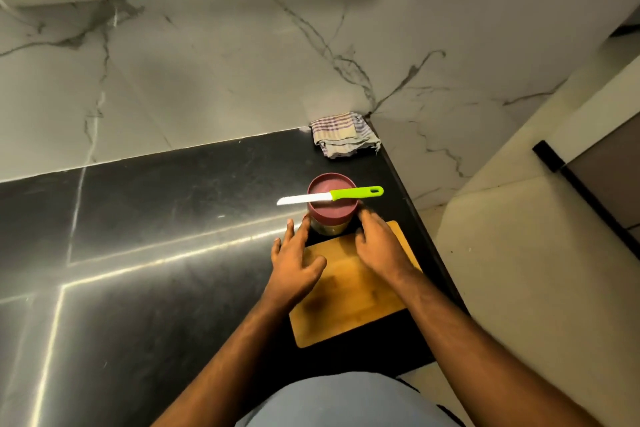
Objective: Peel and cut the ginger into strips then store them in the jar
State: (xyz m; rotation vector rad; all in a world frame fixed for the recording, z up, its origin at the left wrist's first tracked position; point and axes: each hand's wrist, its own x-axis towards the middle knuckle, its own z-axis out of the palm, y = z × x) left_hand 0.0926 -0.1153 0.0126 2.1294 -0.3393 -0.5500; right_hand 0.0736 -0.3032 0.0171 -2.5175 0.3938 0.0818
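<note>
Flanking lidded jar (330, 218), open hands (337, 248); knife (329, 196) across lid; no writing legible.

A jar (330, 215) with a maroon lid (329, 198) stands on the black counter (156, 253), a green-handled knife (332, 196) lying across the lid. The left hand (294, 260) and right hand (377, 243) reach toward it with fingers spread, above a wooden cutting board (349, 298). A striped cloth (343, 134) sits in the corner
</note>
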